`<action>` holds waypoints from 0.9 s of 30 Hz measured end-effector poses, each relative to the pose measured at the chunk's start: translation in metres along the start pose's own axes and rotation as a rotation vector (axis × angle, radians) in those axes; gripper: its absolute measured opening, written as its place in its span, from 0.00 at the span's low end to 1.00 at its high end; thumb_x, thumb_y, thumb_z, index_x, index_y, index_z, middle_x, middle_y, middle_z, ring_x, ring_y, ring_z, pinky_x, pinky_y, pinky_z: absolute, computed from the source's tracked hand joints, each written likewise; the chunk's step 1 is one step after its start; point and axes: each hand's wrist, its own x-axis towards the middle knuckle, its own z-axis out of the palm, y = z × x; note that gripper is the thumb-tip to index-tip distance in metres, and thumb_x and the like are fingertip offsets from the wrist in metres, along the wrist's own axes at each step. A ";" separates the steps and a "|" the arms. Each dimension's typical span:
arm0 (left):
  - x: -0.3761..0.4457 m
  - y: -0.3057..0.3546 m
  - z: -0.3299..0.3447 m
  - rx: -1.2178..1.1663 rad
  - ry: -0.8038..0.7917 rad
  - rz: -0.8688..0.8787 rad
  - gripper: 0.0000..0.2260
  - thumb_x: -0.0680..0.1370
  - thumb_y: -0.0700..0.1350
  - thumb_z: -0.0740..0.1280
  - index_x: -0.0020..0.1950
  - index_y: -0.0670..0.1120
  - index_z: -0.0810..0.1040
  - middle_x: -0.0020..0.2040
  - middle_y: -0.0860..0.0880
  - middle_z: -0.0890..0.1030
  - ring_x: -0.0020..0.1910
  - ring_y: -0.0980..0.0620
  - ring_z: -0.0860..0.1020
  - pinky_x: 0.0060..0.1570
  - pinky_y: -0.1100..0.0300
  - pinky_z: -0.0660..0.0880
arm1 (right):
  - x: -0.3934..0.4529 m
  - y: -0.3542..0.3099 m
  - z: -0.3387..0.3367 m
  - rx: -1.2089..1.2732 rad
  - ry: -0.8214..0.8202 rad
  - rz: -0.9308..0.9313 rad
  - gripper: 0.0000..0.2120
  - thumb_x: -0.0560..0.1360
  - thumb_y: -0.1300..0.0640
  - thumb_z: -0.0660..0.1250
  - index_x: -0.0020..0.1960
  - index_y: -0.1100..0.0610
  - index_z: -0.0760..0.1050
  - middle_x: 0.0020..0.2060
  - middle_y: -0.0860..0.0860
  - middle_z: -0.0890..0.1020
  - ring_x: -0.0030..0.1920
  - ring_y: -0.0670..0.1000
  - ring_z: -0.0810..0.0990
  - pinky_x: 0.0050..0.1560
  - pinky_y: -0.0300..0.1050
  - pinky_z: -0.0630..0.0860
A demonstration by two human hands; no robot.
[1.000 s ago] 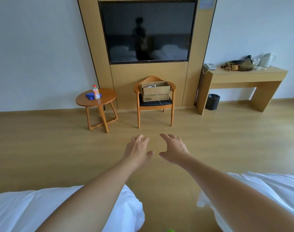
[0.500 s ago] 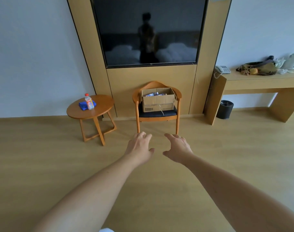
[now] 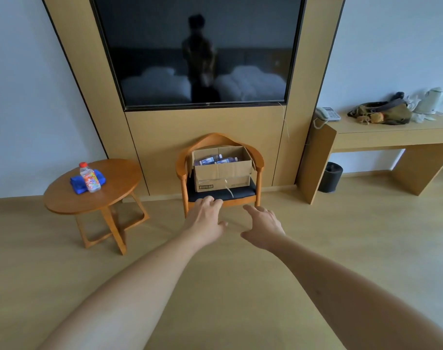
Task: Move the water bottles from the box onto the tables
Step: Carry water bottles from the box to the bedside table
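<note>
An open cardboard box (image 3: pixel 223 171) sits on the dark seat of a wooden chair (image 3: pixel 182 168) against the wall panel. Inside it lie water bottles (image 3: pixel 214 159) with blue labels and white caps. My left hand (image 3: pixel 205 218) and my right hand (image 3: pixel 264 227) stretch forward side by side, fingers relaxed and empty, still short of the chair. A round wooden table (image 3: pixel 114 188) stands left of the chair. A long wooden desk (image 3: pixel 392 135) stands at the right.
On the round table stand a red-capped drink bottle (image 3: pixel 90 177) and a folded blue cloth (image 3: pixel 75 184). The desk carries a phone (image 3: pixel 327 114), a bag (image 3: pixel 384 113) and a white kettle (image 3: pixel 431 99). A black bin (image 3: pixel 330 177) sits under the desk's left end.
The view has moved forward across the floor: chair, box and tables are larger and nearer, and the white beds have left the frame. Both hands stay outstretched and empty.
</note>
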 end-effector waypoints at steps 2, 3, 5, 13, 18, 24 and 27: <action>0.052 -0.019 0.001 -0.016 -0.010 -0.003 0.26 0.78 0.56 0.71 0.73 0.51 0.69 0.75 0.47 0.68 0.72 0.45 0.67 0.62 0.48 0.75 | 0.046 -0.003 -0.007 -0.008 -0.014 0.027 0.40 0.72 0.52 0.75 0.79 0.46 0.60 0.72 0.55 0.71 0.71 0.59 0.68 0.67 0.57 0.73; 0.076 -0.027 0.000 -0.025 -0.015 -0.002 0.27 0.78 0.56 0.71 0.74 0.50 0.69 0.75 0.47 0.68 0.73 0.44 0.66 0.64 0.47 0.74 | 0.068 -0.005 -0.011 -0.013 -0.017 0.040 0.40 0.72 0.52 0.75 0.79 0.46 0.60 0.71 0.55 0.71 0.70 0.59 0.69 0.66 0.57 0.73; 0.123 -0.040 -0.002 -0.046 -0.012 0.011 0.27 0.78 0.55 0.72 0.74 0.49 0.70 0.74 0.45 0.69 0.72 0.43 0.66 0.67 0.45 0.72 | 0.111 -0.009 -0.021 -0.011 -0.001 0.058 0.40 0.72 0.52 0.75 0.79 0.47 0.61 0.70 0.55 0.72 0.70 0.59 0.69 0.65 0.56 0.74; 0.258 -0.076 0.009 -0.009 -0.018 0.048 0.25 0.78 0.55 0.71 0.72 0.50 0.71 0.71 0.47 0.72 0.69 0.44 0.69 0.63 0.47 0.75 | 0.261 -0.011 -0.031 0.020 0.001 0.046 0.35 0.71 0.52 0.75 0.75 0.46 0.66 0.66 0.53 0.75 0.65 0.57 0.72 0.62 0.53 0.76; 0.349 -0.102 0.021 -0.001 -0.002 0.027 0.24 0.77 0.54 0.71 0.71 0.49 0.71 0.68 0.48 0.73 0.68 0.46 0.70 0.59 0.47 0.77 | 0.363 0.003 -0.018 0.039 -0.029 0.045 0.37 0.73 0.52 0.75 0.78 0.47 0.62 0.67 0.54 0.75 0.67 0.58 0.72 0.64 0.56 0.76; 0.468 -0.124 0.049 0.024 -0.045 -0.071 0.24 0.79 0.55 0.69 0.72 0.49 0.70 0.70 0.48 0.71 0.69 0.46 0.69 0.60 0.48 0.77 | 0.508 0.032 -0.023 0.018 -0.075 -0.005 0.36 0.72 0.49 0.75 0.76 0.46 0.64 0.66 0.53 0.76 0.64 0.57 0.74 0.59 0.55 0.78; 0.521 -0.131 0.060 0.026 -0.082 -0.108 0.23 0.79 0.54 0.69 0.72 0.49 0.71 0.69 0.47 0.71 0.67 0.46 0.70 0.59 0.48 0.78 | 0.572 0.045 -0.030 0.023 -0.123 -0.008 0.37 0.72 0.48 0.76 0.77 0.46 0.63 0.68 0.53 0.74 0.67 0.58 0.73 0.59 0.54 0.78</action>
